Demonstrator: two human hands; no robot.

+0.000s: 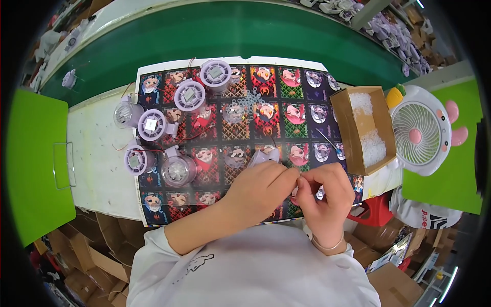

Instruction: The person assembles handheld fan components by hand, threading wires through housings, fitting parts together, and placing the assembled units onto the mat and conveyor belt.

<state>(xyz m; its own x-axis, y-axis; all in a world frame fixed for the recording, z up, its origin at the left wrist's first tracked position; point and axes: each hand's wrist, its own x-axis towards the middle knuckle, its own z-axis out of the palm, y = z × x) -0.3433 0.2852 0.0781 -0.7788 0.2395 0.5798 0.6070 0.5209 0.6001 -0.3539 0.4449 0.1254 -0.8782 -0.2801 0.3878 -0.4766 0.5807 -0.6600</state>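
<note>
My left hand (263, 190) and my right hand (327, 197) meet over the front middle of a printed sheet. Thumbs and fingertips of both are pinched together; whatever they hold is too small or hidden to make out. Just beyond my left hand lies a lilac plastic part (267, 154), partly covered by that hand, with a thin wire rising from it. Toward the left of the sheet stand several lilac round motor housings with vented rims, among them one at the back (215, 74) and one nearer (152, 125). A clear-fronted one (178, 170) sits left of my left forearm.
Small translucent rings (244, 106) lie scattered mid-sheet. A thin metal tool (330, 141) rests near a cardboard box (364, 170) holding clear small pieces. Right of it stands a white fan (420, 134) with pink ears. A green belt (235, 33) runs behind the table.
</note>
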